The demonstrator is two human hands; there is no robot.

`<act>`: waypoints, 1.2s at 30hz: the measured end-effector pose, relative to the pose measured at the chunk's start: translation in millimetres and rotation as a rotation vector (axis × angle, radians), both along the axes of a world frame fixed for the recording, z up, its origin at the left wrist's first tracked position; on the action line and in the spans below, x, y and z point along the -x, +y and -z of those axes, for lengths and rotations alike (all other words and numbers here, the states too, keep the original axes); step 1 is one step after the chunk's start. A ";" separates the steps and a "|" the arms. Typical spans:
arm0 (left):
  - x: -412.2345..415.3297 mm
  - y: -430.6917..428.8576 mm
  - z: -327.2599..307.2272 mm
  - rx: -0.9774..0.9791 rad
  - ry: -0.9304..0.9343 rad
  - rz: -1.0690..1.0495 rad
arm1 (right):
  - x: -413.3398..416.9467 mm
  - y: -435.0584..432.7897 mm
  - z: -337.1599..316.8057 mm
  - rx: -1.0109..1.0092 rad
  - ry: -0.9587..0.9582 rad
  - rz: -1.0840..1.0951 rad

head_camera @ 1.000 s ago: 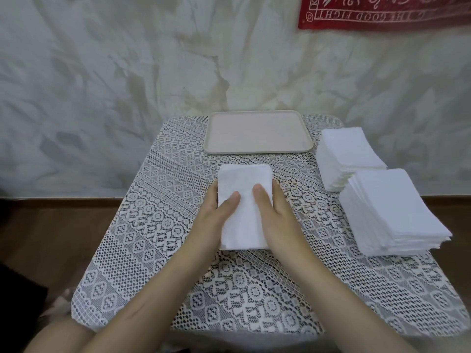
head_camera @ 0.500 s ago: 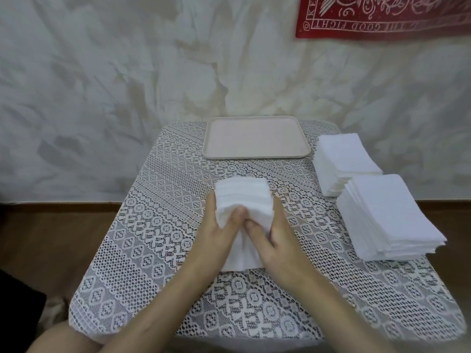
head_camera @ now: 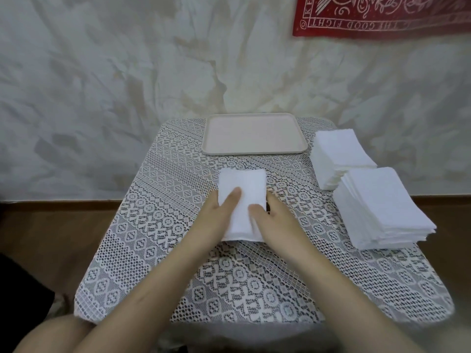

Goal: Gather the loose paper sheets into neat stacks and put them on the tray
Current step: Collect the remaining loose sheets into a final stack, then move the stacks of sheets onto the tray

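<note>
We grip the small stack of white paper sheets by its long edges, left hand and right hand thumbs on top; light, floppy, probably fans if loosened.

The only lettering stands on the red cloth hung on the wall at the upper right. White capitals run along its lower border and appear upside down from here; turned round, they read GOOD FIGHT. Further letters to their right are too blurred to be sure of. Up the cloth's left border the letters KE can be made out before the word runs out of view at the top. A small ring mark sits in the corner between the two lines
</note>
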State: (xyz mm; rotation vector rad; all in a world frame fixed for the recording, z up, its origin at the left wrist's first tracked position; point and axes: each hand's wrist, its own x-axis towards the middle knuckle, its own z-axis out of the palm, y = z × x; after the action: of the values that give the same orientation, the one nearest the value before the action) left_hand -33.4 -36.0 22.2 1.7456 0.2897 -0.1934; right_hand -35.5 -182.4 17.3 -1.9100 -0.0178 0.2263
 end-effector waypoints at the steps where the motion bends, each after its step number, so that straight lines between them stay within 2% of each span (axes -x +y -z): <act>1: -1.2 2.9 -2.6 -0.034 0.017 0.023 | -1.9 -0.4 -3.6 -0.006 0.025 0.011; 4: -4.7 13.4 -3.9 -0.089 0.023 0.021 | -11.9 1.7 -11.4 0.003 0.044 0.042; 9: -9.0 20.2 -1.1 -0.204 -0.087 0.029 | -20.6 7.6 -2.8 0.047 -0.007 0.032; 14: -14.8 28.2 -5.3 -0.173 -0.104 0.028 | -31.6 9.7 -8.8 0.090 -0.024 -0.017; 22: -94.1 41.5 -34.4 -0.082 -0.254 -0.138 | -108.6 27.1 -37.7 0.105 -0.185 0.141; 29: -169.2 51.8 -31.5 -0.138 -0.231 -0.098 | -182.9 42.8 -43.8 0.122 -0.139 0.124; 36: -231.5 61.5 -33.8 -0.230 -0.249 -0.079 | -249.7 53.2 -41.4 0.017 -0.024 0.061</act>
State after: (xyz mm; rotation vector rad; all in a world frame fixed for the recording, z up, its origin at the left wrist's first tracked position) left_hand 198.1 25.4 56.0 1.9588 0.2033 0.1193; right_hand 214.1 -129.2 58.7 -1.9273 0.0267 0.1625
